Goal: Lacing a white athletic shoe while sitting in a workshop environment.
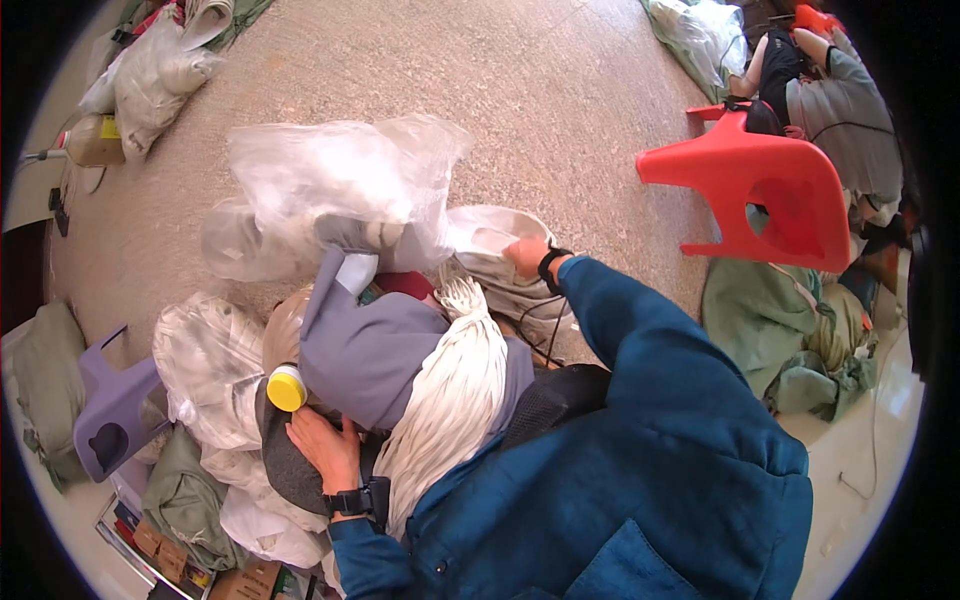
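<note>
Likely light, limp and slippery, the white cord bundle [455,385] drapes over the lap beside grey fabric [370,350]; left hand [325,445] rests flat beneath, right hand [525,255] pinches a clear bag [490,240] — grip mid-bundle

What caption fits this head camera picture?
Left hand rests on grey cloth; right hand reaches into a clear plastic bag.

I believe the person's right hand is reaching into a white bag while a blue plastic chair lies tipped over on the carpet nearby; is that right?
Not quite: the tipped-over chair is red, not blue, as the head view shows. The rest holds: the right hand reaches into the white bag, and the chair lies on the carpet nearby.
</note>
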Tool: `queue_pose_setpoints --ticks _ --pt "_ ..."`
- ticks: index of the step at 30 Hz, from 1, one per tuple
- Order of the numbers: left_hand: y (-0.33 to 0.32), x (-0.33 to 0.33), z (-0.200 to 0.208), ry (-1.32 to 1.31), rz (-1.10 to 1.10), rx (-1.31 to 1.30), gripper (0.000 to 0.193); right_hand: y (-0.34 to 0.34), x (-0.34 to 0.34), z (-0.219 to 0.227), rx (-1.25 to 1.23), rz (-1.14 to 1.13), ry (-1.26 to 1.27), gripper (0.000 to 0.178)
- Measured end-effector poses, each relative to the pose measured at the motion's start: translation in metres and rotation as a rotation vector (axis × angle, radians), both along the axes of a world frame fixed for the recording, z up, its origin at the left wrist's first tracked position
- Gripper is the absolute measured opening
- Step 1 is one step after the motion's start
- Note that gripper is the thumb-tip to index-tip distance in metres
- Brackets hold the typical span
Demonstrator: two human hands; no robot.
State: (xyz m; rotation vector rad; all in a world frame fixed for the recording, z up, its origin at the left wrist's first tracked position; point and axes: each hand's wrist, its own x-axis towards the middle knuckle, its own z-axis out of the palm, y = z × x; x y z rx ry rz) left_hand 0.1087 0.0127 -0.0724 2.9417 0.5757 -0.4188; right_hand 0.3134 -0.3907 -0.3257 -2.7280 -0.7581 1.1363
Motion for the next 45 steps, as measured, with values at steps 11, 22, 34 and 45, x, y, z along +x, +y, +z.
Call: queue_pose_setpoints --ticks 11,22,34,45 --pt "0.011 -0.011 -0.022 -0.158 0.084 -0.079 0.073 0.045 -0.008 0.044 0.230 0.173 -0.303 0.037" --pt "0.034 -0.013 -0.024 -0.300 0.101 -0.213 0.069 0.201 0.054 0.275 0.870 0.098 -0.203 0.026" --pt "0.098 -0.054 -0.040 -0.386 0.425 -0.569 0.017 0.261 -0.012 0.302 0.811 0.576 -0.239 0.018" --pt "0.068 -0.052 -0.237 0.469 -0.170 -0.057 0.053 0.243 -0.001 0.313 0.799 0.306 -0.198 0.018"
